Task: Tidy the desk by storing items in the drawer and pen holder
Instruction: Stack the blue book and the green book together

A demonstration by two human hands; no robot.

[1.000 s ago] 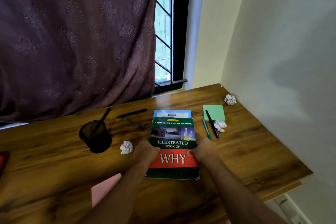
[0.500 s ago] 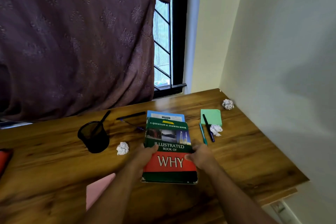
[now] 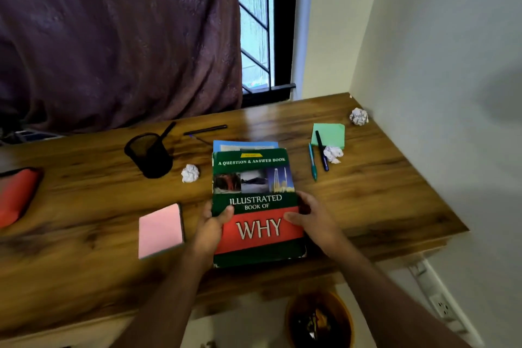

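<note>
My left grip (image 3: 211, 223) and right grip (image 3: 308, 216) clamped on side edges of green-red book (image 3: 255, 206), thumbs on cover. Book between my hands, near front edge of surface (image 3: 381, 192), overlapping blue book (image 3: 244, 145).

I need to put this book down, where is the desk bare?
Bare wood lies right of the book, below the pens, and between the pink pad and red pouch. It is crowded around the pen holder.

Pen holder (image 3: 149, 156) left of book (image 3: 255, 206); pens (image 3: 317, 157) right.
</note>
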